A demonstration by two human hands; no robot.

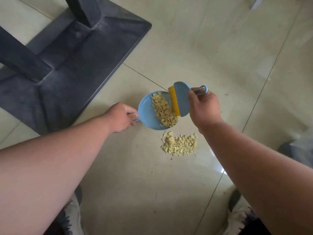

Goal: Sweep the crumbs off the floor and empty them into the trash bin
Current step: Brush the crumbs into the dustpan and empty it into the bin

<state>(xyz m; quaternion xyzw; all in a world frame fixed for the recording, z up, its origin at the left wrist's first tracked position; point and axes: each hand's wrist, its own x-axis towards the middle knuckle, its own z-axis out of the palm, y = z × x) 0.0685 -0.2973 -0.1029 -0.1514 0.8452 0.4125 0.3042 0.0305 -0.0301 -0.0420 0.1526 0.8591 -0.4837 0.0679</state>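
Sweeping is half done. The blue dustpan [153, 111] is held flat on the floor by the left hand [121, 117], fingers curled round its handle. The small brush [180, 99] is held by the right hand [203, 108], fingers wrapped round its loop, bristles at the pan's open edge. Some crumbs [163, 110] are already in the pan. A second pile [180, 144] lies on the tiles just below the pan's mouth, nearer the right hand. No trash bin can be picked out.

floor [211, 48]: big glossy beige tiles, thin dark grout lines, kinda dusty with specks | furniture: chunky dark grey table base [71, 65] top left, legs going up | light: soft daylight glare on tiles
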